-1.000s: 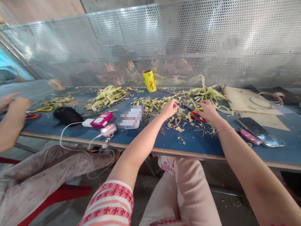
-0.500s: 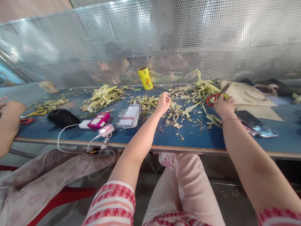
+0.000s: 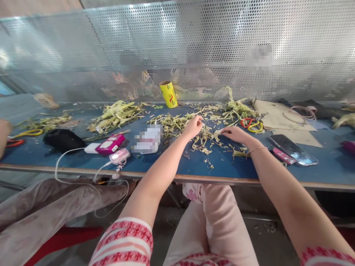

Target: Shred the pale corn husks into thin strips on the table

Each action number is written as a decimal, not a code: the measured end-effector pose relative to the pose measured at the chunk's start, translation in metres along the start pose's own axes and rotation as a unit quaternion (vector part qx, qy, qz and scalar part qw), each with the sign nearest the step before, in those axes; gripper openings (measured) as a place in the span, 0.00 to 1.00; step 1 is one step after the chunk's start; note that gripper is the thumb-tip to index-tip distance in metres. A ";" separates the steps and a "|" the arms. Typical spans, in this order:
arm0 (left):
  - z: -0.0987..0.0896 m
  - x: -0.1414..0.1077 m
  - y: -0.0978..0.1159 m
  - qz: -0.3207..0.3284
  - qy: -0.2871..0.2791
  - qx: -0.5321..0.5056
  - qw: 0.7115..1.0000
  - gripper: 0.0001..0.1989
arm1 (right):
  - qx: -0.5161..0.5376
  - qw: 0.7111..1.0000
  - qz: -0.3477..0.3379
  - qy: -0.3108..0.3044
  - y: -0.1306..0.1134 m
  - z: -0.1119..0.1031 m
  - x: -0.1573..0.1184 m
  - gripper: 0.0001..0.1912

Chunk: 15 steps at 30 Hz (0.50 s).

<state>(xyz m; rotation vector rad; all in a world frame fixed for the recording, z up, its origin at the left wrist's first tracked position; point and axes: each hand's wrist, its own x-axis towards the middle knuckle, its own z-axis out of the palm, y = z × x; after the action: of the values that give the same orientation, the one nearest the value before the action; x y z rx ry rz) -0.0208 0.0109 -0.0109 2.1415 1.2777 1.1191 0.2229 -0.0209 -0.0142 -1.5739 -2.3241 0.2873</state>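
Leaf scraps (image 3: 172, 125) lie on the table (image 3: 233, 167) before me. My left hand (image 3: 193, 127), fingers curled, is positioned over them; its grip cannot be determined. My right hand (image 3: 235, 134), fingers bent, is nearby, grip likewise indeterminable; scissors (image 3: 251, 124) lie just beyond.

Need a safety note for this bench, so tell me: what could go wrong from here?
The scissors lie beside the pale leaves, close to the right hand; reaching there, it might brush the blades, which I cannot make out. The white cable loops over the front edge of the table by a neighbour's leg; a snag could drag the pink device down.
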 end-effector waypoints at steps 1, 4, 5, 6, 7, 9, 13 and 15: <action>0.000 -0.001 0.002 -0.003 -0.007 0.006 1.000 0.08 | 0.000 1.000 0.003 -0.005 0.001 -0.001 -0.001 0.15; -0.001 -0.002 0.004 -0.012 -0.025 0.017 0.999 0.06 | -0.003 1.000 0.007 -0.003 0.000 -0.002 0.000 0.15; -0.002 -0.002 0.004 -0.012 -0.025 0.016 0.999 0.06 | -0.004 1.000 0.019 0.022 0.000 -0.001 0.002 0.15; -0.002 -0.002 0.003 -0.014 -0.020 0.014 1.000 0.06 | -0.005 0.997 0.041 0.063 0.001 -0.002 0.004 0.15; -0.003 -0.001 0.001 -0.018 -0.010 0.011 1.000 0.06 | -0.005 0.991 0.071 0.112 0.002 -0.002 0.008 0.15; -0.004 0.002 -0.003 -0.030 0.016 0.007 0.999 0.06 | -0.007 0.970 0.148 0.191 0.008 -0.006 0.018 0.17; -0.007 0.005 -0.006 -0.056 0.065 -0.001 0.996 0.06 | -0.030 0.948 0.247 0.198 0.028 -0.023 0.042 0.31; -0.008 0.004 -0.004 -0.054 0.078 -0.006 0.995 0.06 | -0.045 0.944 0.249 0.211 0.042 -0.031 0.054 0.38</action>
<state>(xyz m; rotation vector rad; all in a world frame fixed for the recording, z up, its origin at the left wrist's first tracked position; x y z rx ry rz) -0.0280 0.0164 -0.0072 1.9836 1.4335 1.2644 0.2524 0.0447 0.0084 -2.0203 -1.6199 -0.0489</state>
